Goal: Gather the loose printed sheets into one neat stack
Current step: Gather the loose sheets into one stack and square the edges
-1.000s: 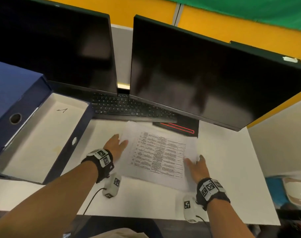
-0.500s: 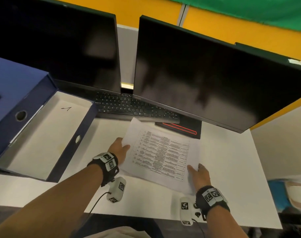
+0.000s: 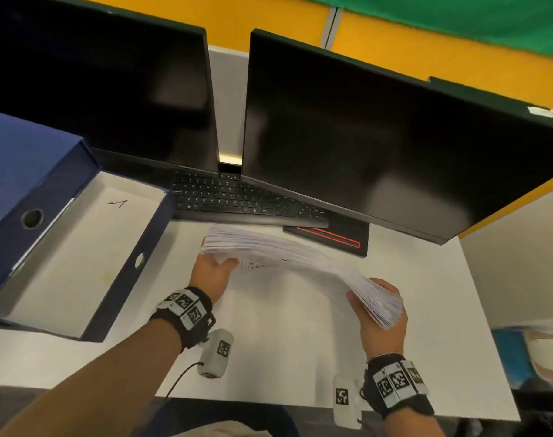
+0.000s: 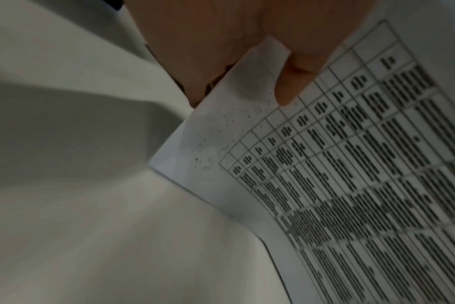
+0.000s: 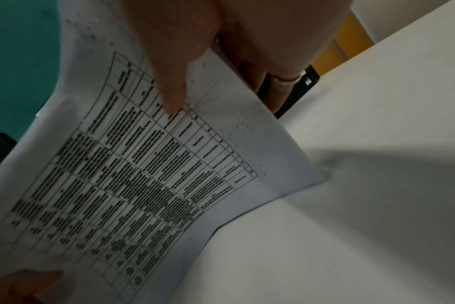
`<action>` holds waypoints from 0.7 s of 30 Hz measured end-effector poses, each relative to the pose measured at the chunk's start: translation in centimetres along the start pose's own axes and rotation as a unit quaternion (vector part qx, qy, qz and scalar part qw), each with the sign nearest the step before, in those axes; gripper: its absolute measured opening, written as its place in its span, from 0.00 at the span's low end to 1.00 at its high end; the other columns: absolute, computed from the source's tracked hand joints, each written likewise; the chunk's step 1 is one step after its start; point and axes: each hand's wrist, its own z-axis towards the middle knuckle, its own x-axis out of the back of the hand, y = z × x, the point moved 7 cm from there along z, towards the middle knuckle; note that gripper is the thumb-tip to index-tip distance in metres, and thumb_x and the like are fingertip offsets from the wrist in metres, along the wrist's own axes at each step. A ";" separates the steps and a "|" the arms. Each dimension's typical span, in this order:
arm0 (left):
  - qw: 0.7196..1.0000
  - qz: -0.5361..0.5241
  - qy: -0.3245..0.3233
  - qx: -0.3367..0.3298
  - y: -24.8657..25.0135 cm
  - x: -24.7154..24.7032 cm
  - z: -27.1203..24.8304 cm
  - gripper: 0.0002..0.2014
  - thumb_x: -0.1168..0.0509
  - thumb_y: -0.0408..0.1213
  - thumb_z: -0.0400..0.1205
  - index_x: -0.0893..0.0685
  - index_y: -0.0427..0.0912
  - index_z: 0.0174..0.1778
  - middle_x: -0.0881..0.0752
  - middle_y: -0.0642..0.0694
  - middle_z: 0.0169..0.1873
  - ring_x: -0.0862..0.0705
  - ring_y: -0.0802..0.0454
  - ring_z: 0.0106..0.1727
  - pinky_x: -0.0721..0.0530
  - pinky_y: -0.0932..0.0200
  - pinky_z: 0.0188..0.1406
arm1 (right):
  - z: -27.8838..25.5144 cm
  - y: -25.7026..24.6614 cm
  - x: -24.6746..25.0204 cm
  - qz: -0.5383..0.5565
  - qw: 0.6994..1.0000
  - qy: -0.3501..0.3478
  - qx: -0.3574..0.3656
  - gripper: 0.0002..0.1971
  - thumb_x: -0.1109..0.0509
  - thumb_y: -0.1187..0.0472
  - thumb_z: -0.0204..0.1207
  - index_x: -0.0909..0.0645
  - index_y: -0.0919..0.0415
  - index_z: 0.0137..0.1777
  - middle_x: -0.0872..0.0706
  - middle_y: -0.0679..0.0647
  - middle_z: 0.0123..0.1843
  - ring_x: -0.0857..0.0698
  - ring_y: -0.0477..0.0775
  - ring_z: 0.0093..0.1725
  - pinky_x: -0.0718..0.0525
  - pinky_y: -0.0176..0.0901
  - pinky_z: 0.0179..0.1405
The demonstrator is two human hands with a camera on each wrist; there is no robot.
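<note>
A stack of printed sheets (image 3: 287, 255) hangs above the white desk (image 3: 284, 348), seen almost edge on and bowed upward in the middle. My left hand (image 3: 215, 269) grips its left end and my right hand (image 3: 379, 313) grips its right end. In the left wrist view the thumb (image 4: 294, 82) lies on the top sheet (image 4: 351, 185), which is printed with a table, and the fingers are under it. The right wrist view shows the same: a thumb (image 5: 169, 82) on the printed sheet (image 5: 143, 174), fingers behind. The sheet edges at both ends look fanned, not flush.
An open dark blue box (image 3: 136, 272) with a pale inside lies at the left, its lid (image 3: 23, 159) raised behind it. A black keyboard (image 3: 237, 201) and two dark monitors (image 3: 379, 152) stand behind the sheets. A black pad with a red line (image 3: 331, 239) lies under the right monitor.
The sheets lay flat on the desk under both hands. Both hands have since taken hold of their ends and lifted them off the desk, bending them into an arch.
</note>
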 end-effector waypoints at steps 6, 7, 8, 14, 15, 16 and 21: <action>0.997 -0.023 -0.069 -0.023 2.2 -0.2 0.6 0.27 0.35 0.20 0.78 0.26 0.44 0.71 0.16 0.47 0.61 0.19 0.49 0.63 0.21 0.54 0.60 | 0.2 -0.3 0.1 0.028 1.000 -0.007 0.000 0.13 0.20 0.64 0.72 0.16 0.55 0.55 0.13 0.43 0.47 0.14 0.32 0.44 0.21 0.30 0.46; 0.996 -0.040 -0.075 -0.041 2.9 -0.1 0.5 0.28 0.35 0.20 0.78 0.28 0.48 0.72 0.17 0.48 0.62 0.19 0.51 0.63 0.21 0.54 0.61 | 0.2 -0.4 0.1 0.033 0.999 -0.006 0.000 0.12 0.20 0.63 0.72 0.16 0.55 0.54 0.13 0.43 0.46 0.14 0.35 0.44 0.21 0.33 0.46; 0.993 -0.070 -0.081 -0.059 3.7 0.0 0.3 0.28 0.35 0.22 0.80 0.29 0.50 0.72 0.17 0.49 0.62 0.19 0.52 0.63 0.20 0.54 0.61 | 0.3 -0.5 0.1 0.034 0.999 -0.006 0.001 0.11 0.20 0.63 0.73 0.16 0.55 0.53 0.13 0.43 0.45 0.13 0.41 0.45 0.20 0.35 0.45; 0.981 -0.137 0.009 -0.140 7.4 1.0 -0.5 0.15 0.36 0.54 0.80 0.20 0.50 0.57 0.16 0.46 0.48 0.17 0.51 0.49 0.18 0.55 0.49 | 0.7 -1.1 0.0 0.051 0.999 -0.010 0.003 0.14 0.20 0.61 0.72 0.17 0.50 0.55 0.13 0.44 0.47 0.14 0.41 0.48 0.19 0.34 0.45; 0.979 -0.129 0.049 -0.153 7.9 1.4 -0.4 0.11 0.36 0.50 0.82 0.19 0.48 0.53 0.17 0.48 0.44 0.19 0.52 0.47 0.19 0.55 0.49 | 0.7 -1.2 0.0 0.056 0.998 -0.007 0.001 0.16 0.19 0.62 0.72 0.17 0.51 0.57 0.12 0.45 0.49 0.14 0.42 0.49 0.19 0.34 0.45; 0.976 -0.121 0.075 -0.164 8.2 1.6 -0.3 0.07 0.35 0.45 0.83 0.18 0.46 0.51 0.18 0.50 0.42 0.20 0.54 0.45 0.20 0.56 0.48 | 0.7 -1.1 0.1 0.063 0.998 -0.006 0.001 0.17 0.19 0.62 0.71 0.17 0.52 0.58 0.12 0.46 0.50 0.14 0.42 0.50 0.18 0.33 0.45; 0.974 -0.084 0.089 -0.192 9.1 1.8 0.3 0.05 0.36 0.38 0.85 0.16 0.42 0.50 0.17 0.53 0.40 0.19 0.58 0.43 0.20 0.61 0.46 | 0.7 -1.0 0.0 0.067 0.998 -0.005 -0.002 0.21 0.19 0.61 0.71 0.18 0.56 0.63 0.12 0.50 0.53 0.13 0.45 0.53 0.17 0.34 0.47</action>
